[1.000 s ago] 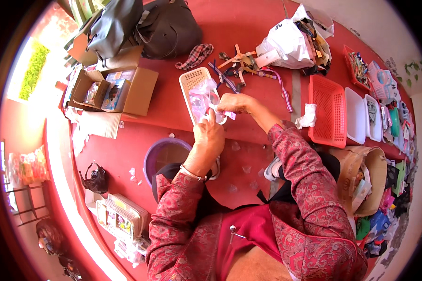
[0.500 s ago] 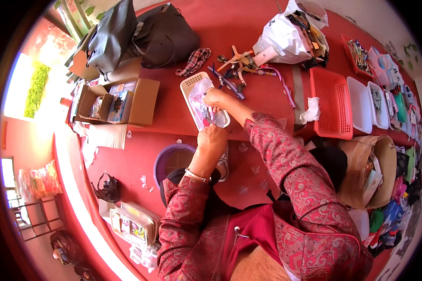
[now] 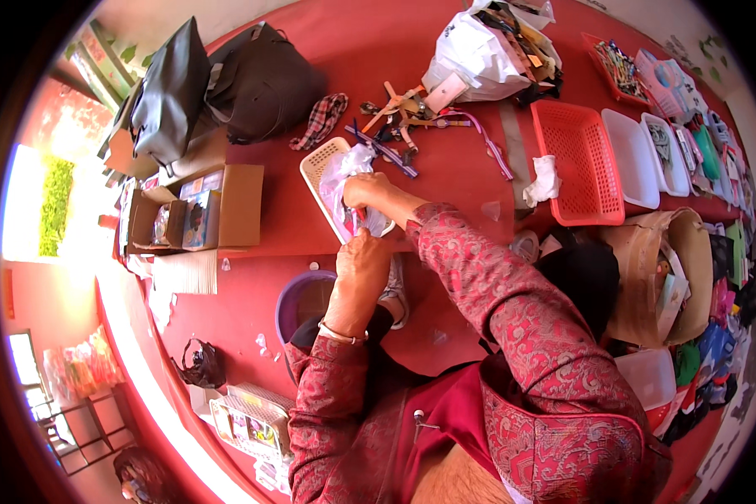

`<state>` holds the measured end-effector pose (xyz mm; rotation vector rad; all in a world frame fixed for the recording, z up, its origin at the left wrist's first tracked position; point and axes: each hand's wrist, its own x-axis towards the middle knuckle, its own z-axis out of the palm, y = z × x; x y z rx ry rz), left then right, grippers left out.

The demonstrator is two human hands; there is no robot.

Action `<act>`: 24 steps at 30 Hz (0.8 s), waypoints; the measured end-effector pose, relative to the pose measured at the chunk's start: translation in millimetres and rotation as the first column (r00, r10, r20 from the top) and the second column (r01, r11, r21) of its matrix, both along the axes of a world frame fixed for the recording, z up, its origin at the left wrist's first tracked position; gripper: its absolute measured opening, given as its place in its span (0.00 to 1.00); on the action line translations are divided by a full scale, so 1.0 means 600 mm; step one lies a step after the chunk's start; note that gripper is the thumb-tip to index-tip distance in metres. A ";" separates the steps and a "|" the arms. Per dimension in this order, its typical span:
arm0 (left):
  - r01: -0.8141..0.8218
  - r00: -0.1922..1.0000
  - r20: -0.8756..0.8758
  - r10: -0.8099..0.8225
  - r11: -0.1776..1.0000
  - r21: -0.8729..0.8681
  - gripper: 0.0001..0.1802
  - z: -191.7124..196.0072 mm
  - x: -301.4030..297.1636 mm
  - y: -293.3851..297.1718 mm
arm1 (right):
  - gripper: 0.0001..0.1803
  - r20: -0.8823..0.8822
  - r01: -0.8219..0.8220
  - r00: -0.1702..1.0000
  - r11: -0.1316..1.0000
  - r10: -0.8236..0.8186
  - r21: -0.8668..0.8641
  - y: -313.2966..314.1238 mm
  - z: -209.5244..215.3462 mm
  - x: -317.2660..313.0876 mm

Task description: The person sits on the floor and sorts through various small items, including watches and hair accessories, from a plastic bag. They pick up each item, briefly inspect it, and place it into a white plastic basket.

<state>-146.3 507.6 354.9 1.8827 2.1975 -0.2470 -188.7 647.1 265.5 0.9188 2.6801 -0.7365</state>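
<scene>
A small cream basket (image 3: 312,172) with holes in its walls sits on the red-covered surface ahead of me. In it lies a crumpled, see-through lilac plastic bag (image 3: 336,175). Fingers bent down, my right hand (image 3: 368,191) reaches over the basket and grips the bag. Closer to me, my left hand (image 3: 362,259) is closed in a fist at the basket's near end. A bit of pink and white shows just above its fingers, too small to name. Beyond the basket, a loose pile of watches and straps (image 3: 407,118) lies on the red cover.
A purple bucket (image 3: 290,296) stands below the basket, left of my legs. Left is an open cardboard box (image 3: 242,206); behind it are dark bags (image 3: 265,84). To the right are a red basket (image 3: 578,164), white trays (image 3: 630,160) and a tan container (image 3: 638,290).
The whole view has shifted, moving the scene slightly left and the far objects up. My hands stay at the basket, the right on the bag, the left still closed.
</scene>
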 end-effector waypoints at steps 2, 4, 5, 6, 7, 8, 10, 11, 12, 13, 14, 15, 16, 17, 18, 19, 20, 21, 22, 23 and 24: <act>-0.037 0.998 -0.048 0.037 0.999 0.010 0.07 -0.002 0.004 -0.001 | 0.14 -0.149 -0.081 0.985 0.995 0.089 0.059 0.013 0.011 0.026; -0.021 0.998 -0.062 0.021 1.000 -0.007 0.07 -0.017 0.000 0.000 | 0.12 -0.160 -0.120 0.977 0.985 0.139 0.123 0.029 0.051 0.044; -0.022 0.997 -0.073 0.020 1.000 -0.019 0.07 -0.024 -0.001 -0.001 | 0.11 -0.175 -0.085 0.979 0.991 0.102 0.104 0.038 0.074 0.054; -0.061 0.995 -0.081 0.064 0.997 0.047 0.06 -0.029 0.001 0.000 | 0.11 -0.183 -0.045 0.981 0.995 0.060 0.087 0.055 0.090 0.070; -0.087 0.992 -0.084 0.091 0.995 0.049 0.06 -0.018 0.006 0.006 | 0.11 -0.199 -0.008 0.980 0.998 0.022 0.068 0.074 0.097 0.086; -0.115 0.989 -0.083 0.119 0.992 0.051 0.06 -0.001 0.013 0.011 | 0.10 -0.204 0.112 0.970 0.987 -0.135 -0.119 0.094 0.090 0.103; -0.107 0.982 -0.140 0.128 0.983 0.147 0.05 0.016 0.025 0.022 | 0.10 -0.343 0.293 0.890 0.953 -0.300 -0.074 0.138 0.036 0.139; -0.083 0.983 -0.143 0.115 0.974 0.210 0.06 0.023 0.032 0.029 | 0.11 -0.498 0.381 0.825 0.914 -0.267 0.141 0.155 -0.015 0.154; -0.067 0.984 -0.143 0.109 0.960 0.271 0.06 0.026 0.037 0.033 | 0.10 -0.453 0.396 0.833 0.914 -0.318 0.088 0.159 -0.039 0.165; -0.048 0.984 -0.147 0.101 0.943 0.330 0.07 0.028 0.044 0.039 | 0.09 -0.416 0.387 0.852 0.918 -0.319 0.088 0.161 -0.064 0.169; 0.034 0.979 -0.195 0.054 0.907 0.420 0.06 0.025 0.048 0.045 | 0.09 -0.381 0.375 0.868 0.923 -0.317 0.086 0.161 -0.095 0.170; 0.063 0.987 -0.159 -0.005 0.930 0.362 0.06 0.022 0.056 0.051 | 0.08 -0.345 0.364 0.884 0.928 -0.316 0.083 0.163 -0.124 0.169; 0.089 0.991 -0.123 -0.054 0.951 0.297 0.06 0.017 0.064 0.053 | 0.08 -0.384 0.324 0.889 0.935 -0.248 0.146 0.155 -0.140 0.160; 0.117 0.992 -0.082 -0.100 0.966 0.232 0.06 0.013 0.071 0.054 | 0.08 -0.365 0.338 0.891 0.931 -0.269 0.141 0.151 -0.154 0.151; 0.160 0.987 -0.031 -0.157 0.968 0.195 0.06 0.010 0.079 0.055 | 0.08 -0.346 0.353 0.892 0.926 -0.290 0.135 0.143 -0.168 0.142; 0.210 0.976 0.024 -0.217 0.964 0.164 0.06 0.009 0.087 0.057 | 0.08 -0.327 0.373 0.891 0.918 -0.314 0.134 0.139 -0.175 0.134; 0.261 0.959 0.080 -0.273 0.956 0.134 0.06 0.006 0.092 0.059 | 0.09 -0.276 0.367 0.909 0.914 -0.312 0.173 0.139 -0.183 0.126; 0.279 0.952 0.091 -0.293 0.950 0.143 0.06 -0.001 0.095 0.061 | 0.09 -0.299 0.401 0.895 0.890 -0.330 0.219 0.139 -0.190 0.116; 0.292 0.945 0.104 -0.310 0.944 0.154 0.07 -0.009 0.097 0.062 | 0.09 -0.321 0.431 0.883 0.863 -0.342 0.265 0.138 -0.193 0.108; 0.307 0.938 0.116 -0.328 0.937 0.165 0.07 -0.014 0.097 0.064 | 0.08 -0.344 0.462 0.869 0.831 -0.355 0.310 0.139 -0.196 0.102; 0.319 0.933 0.110 -0.342 0.930 0.180 0.07 -0.016 0.096 0.068 | 0.08 -0.349 0.418 0.881 0.871 -0.320 0.257 0.145 -0.199 0.100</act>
